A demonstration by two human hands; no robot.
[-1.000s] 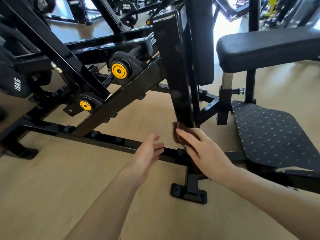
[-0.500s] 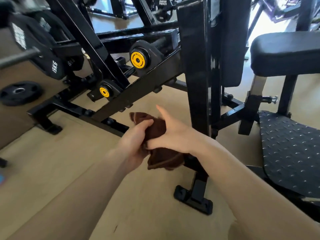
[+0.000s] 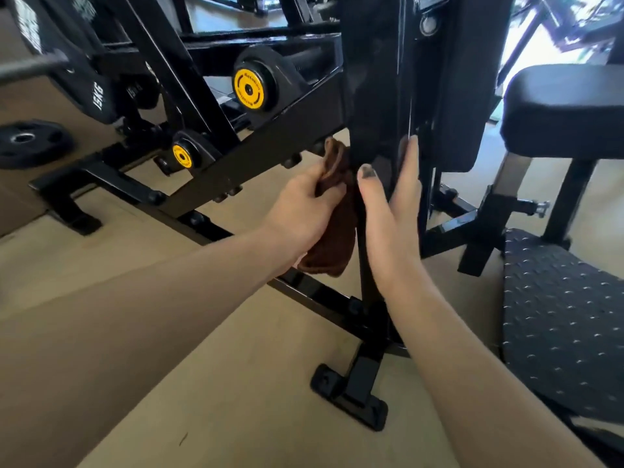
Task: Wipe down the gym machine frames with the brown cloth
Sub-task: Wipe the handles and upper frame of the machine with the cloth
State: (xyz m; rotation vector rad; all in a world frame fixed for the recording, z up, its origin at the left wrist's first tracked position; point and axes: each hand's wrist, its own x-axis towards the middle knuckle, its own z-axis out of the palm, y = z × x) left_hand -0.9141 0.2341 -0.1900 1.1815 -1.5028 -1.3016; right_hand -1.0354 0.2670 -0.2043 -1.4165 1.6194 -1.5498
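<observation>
Person crouched or bent low at a black plate-loaded machine, tan floor underneath.

Left hand [image 3: 304, 204]: fingers curled round the brown cloth [image 3: 332, 228], bunched, one end poking up above the knuckles, the rest hanging below the palm. The cloth's upper end sits right at the left edge of the upright post [image 3: 374, 96]; whether it presses on the metal or only brushes it, cannot tell.

Right hand [image 3: 391, 211]: fingers straight and flat against the near face of the same post, thumb out to the left beside the cloth. Holds nothing. Thumb tip looks dark and smudged.

Key relation: the post runs top to bottom, long axis vertical, directly ahead of both hands and a little above them. The cloth hand is on its left flank, just beside it; the bare hand is on its front. The left hand is the one placed to wipe. Judging from this, the stroke should run along the post's length, up or down, with the right hand steadying.

Also to the left: a diagonal frame bar [image 3: 256, 157] with two yellow pivot caps [image 3: 249, 89], rising left to right, meeting the post just above the cloth. Likely within the left hand's reach.

Right of scene: padded seat [image 3: 567, 106], studded footplate [image 3: 567, 315]. Far left, a loose weight plate [image 3: 30, 143] on the floor.
</observation>
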